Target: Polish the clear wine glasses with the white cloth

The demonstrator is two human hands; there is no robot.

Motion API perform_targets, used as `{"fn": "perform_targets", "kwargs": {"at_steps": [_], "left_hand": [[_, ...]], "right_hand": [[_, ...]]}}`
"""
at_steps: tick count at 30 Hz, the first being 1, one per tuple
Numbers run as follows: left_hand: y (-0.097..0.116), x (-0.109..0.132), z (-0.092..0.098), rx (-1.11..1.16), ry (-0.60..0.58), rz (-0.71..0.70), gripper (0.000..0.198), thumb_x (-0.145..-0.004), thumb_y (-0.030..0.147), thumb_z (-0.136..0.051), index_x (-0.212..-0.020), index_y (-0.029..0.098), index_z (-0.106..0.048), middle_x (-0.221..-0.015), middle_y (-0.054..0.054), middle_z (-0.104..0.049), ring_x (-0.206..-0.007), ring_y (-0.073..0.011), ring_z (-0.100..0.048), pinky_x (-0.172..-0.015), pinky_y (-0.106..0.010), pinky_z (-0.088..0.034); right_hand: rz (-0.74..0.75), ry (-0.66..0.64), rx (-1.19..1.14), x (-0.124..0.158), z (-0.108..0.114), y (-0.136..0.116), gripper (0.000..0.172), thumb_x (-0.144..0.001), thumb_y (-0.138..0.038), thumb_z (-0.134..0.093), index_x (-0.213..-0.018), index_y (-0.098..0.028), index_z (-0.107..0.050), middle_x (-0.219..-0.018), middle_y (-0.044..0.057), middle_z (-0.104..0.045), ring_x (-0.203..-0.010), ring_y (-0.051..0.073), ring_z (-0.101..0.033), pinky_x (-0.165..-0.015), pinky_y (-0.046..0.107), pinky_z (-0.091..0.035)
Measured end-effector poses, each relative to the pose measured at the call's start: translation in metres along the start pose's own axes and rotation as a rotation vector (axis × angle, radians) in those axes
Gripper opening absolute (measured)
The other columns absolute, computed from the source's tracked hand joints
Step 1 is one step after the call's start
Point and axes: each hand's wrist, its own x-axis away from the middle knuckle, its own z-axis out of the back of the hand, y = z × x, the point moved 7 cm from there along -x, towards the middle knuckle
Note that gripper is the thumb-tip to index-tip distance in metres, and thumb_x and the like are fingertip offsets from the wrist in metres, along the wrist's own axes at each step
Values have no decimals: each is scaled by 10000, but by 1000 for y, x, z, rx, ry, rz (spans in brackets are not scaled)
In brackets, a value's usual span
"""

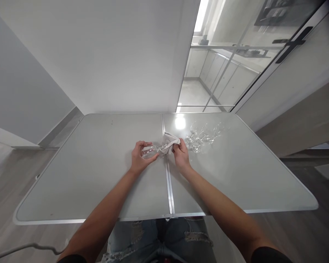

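Note:
My left hand (138,157) is closed round the bowl of a clear wine glass (150,151) held on its side above the middle of the grey table (93,171). My right hand (181,155) grips a white cloth (170,141) bunched round the glass's stem and foot end. The stem and foot are mostly hidden by the cloth.
Several clear stemmed glasses (204,137) stand together on the table just right of my right hand. A metal seam (168,182) runs down the table's middle. A white wall stands behind, a glass door (227,62) at the back right. A cable (24,248) lies on the floor at lower left.

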Motion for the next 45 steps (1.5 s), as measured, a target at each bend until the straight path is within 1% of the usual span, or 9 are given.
{"fn": "perform_targets", "kwargs": {"at_steps": [7, 13, 18, 24, 29, 34, 37, 40, 45], "left_hand": [[-3, -1, 8, 20, 96, 29, 630, -620, 309, -915, -1070, 231, -482, -1088, -58, -638, -1067, -250, -693, -824, -438, -654], [-2, -1, 0, -56, -33, -17, 602, -626, 302, -910, -1053, 226, -492, -1077, -53, -616, -1094, -257, -685, -799, -410, -662], [-5, -3, 10, -32, 82, 19, 602, -673, 345, -882, -1080, 238, -451, -1088, -54, -611, -1103, -243, -680, -819, -423, -659], [-3, -1, 0, -38, -38, -18, 603, -633, 340, -904, -1051, 227, -483, -1072, -55, -609, -1080, -249, -682, -783, -410, -665], [-6, -4, 12, -11, 102, 36, 602, -673, 344, -882, -1079, 237, -451, -1083, -53, -604, -1093, -234, -674, -810, -415, -658], [-4, -3, 4, 12, -2, 21, 620, -619, 326, -914, -1054, 231, -482, -1075, -57, -614, -1103, -255, -674, -792, -409, -660], [-6, -5, 9, 40, 64, 44, 612, -631, 308, -908, -1055, 234, -473, -1081, -57, -615, -1096, -243, -675, -807, -413, -659], [-8, -6, 14, 24, 131, 72, 610, -646, 309, -899, -1066, 238, -463, -1094, -61, -619, -1090, -233, -675, -821, -421, -658], [-4, -5, 5, 28, 22, 39, 617, -613, 301, -916, -1048, 232, -483, -1076, -62, -628, -1096, -249, -675, -807, -423, -659]], "right_hand": [[11, -92, 26, 4, -7, 0, 212, -928, -454, -606, -906, -250, -557, -782, -21, -514, -707, 136, -484, -684, 260, -455], [-3, -14, 49, 0, 1, 4, 239, -902, -459, -624, -846, -243, -539, -721, -29, -498, -637, 127, -444, -606, 242, -435], [28, -94, 17, 4, -7, -2, 204, -921, -439, -600, -886, -244, -551, -769, -18, -535, -696, 135, -505, -668, 257, -467], [-12, -23, 70, 2, -1, 3, 187, -909, -415, -594, -856, -246, -535, -724, -30, -488, -640, 129, -455, -618, 243, -448], [-17, -100, -2, 4, -7, 2, 180, -904, -407, -607, -869, -242, -544, -759, -25, -503, -670, 130, -480, -640, 251, -460], [9, -47, -8, 1, -2, 5, 196, -896, -417, -629, -861, -245, -541, -749, -28, -481, -657, 126, -447, -621, 240, -435], [-61, -109, 19, 1, -5, 13, 205, -895, -419, -629, -848, -235, -552, -738, -27, -477, -647, 125, -445, -611, 242, -432], [-25, -127, -8, 2, -7, 8, 207, -913, -427, -616, -857, -238, -550, -741, -29, -484, -656, 124, -460, -624, 244, -434], [-33, -83, -44, 2, -6, 6, 201, -882, -415, -647, -847, -243, -548, -739, -34, -483, -659, 125, -458, -618, 245, -436]]}}
